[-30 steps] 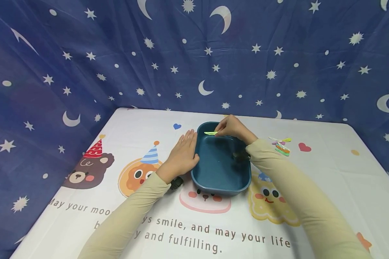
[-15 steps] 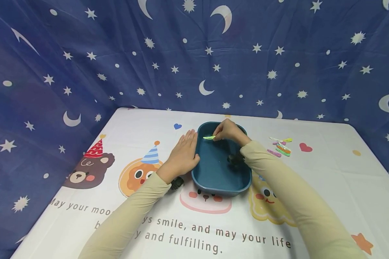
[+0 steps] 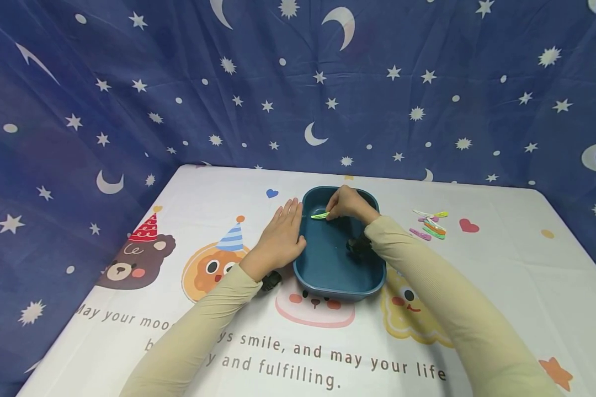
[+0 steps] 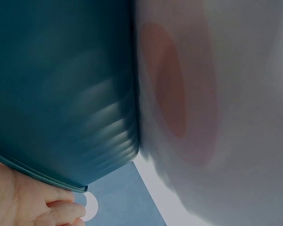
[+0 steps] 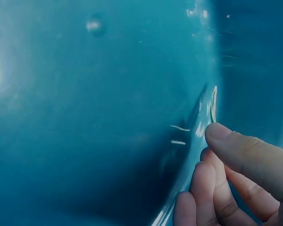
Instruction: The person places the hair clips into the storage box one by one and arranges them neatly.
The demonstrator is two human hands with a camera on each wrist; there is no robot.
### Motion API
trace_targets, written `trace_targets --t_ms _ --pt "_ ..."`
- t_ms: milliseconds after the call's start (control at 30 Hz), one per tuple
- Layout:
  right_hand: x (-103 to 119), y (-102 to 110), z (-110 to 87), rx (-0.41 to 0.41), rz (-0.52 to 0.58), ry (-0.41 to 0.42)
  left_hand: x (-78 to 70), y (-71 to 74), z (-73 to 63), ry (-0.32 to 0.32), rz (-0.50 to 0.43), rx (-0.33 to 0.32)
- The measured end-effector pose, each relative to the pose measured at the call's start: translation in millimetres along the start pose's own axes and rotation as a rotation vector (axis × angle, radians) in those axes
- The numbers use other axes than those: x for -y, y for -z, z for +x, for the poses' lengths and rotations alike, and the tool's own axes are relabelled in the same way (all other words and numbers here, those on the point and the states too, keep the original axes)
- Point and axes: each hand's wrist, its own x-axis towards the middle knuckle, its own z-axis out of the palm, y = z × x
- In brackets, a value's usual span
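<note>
A deep blue-green plastic basin (image 3: 340,264) stands on the white tablecloth. Inside its far-left part, my right hand (image 3: 349,203) pinches a yellow-green hair clip (image 3: 319,216) between thumb and fingers. In the right wrist view the clip (image 5: 214,100) juts out past the thumb tip, low over the basin's floor; whether it touches the bottom I cannot tell. My left hand (image 3: 277,236) lies with straight fingers along the basin's left rim. The left wrist view shows those fingers (image 4: 61,212) by the rim, against the outer wall.
Several colourful hair clips (image 3: 429,226) lie in a loose heap right of the basin, beyond the right sleeve. Black wrist cameras sit under both wrists, the right one (image 3: 357,245) over the basin. A blue starry curtain (image 3: 298,82) rises behind the table.
My right hand has moved down and slightly left in the basin with the yellow-green clip. Its sleeve has uncovered a pink clip in the heap. The left hand has stayed put.
</note>
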Motion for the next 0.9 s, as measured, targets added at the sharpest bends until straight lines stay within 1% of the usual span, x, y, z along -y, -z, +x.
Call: trace_targets --t_ms 233,367,733,900 --pt "1.5 -1.8 0.4 -0.006 -0.059 0.019 0.4 -0.3 0.5 0.001 0.002 -0.004" --pt "1.4 -2.8 0.8 -0.005 -0.086 0.011 0.5 -0.2 0.5 0.001 0.002 -0.002" --pt "0.1 -2.2 -0.6 0.012 -0.076 -0.010 0.1 -1.0 0.9 0.006 -0.003 -0.001" --pt "-1.1 0.8 -1.0 0.033 -0.055 -0.041 0.0 -1.2 1.0 0.006 -0.004 -0.007"
